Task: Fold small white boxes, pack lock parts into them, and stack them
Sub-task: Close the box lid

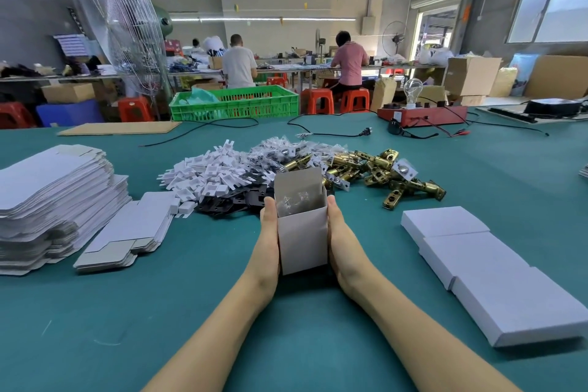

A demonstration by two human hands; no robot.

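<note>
Holding a small white box upright between both palms, the person is at the packing step: its top is open, the rear flap stands up, and a crinkled clear bag of parts shows inside. The left hand presses the box's left wall and the right hand its right wall; thumbs lie straight along the upper edges, and the other fingers are hidden behind the box, so whether they curl round it I cannot tell. The box sits low over the green counter, near the person, just in front of the parts heap.

Judging from the raised flap, the next move is likely to tuck the side tabs in and fold that flap down into its slot, which calls for freeing a thumb while the other hand keeps the thin card square.

The card is matte, white outside and grey inside, and should crease easily. To the left lie stacks of flat box blanks. Beyond the box lie white plastic pieces, dark flat plates and shiny brass latch bodies, hard and heavy-looking, some in bags. To the right, closed white boxes lie in an overlapping row
</note>
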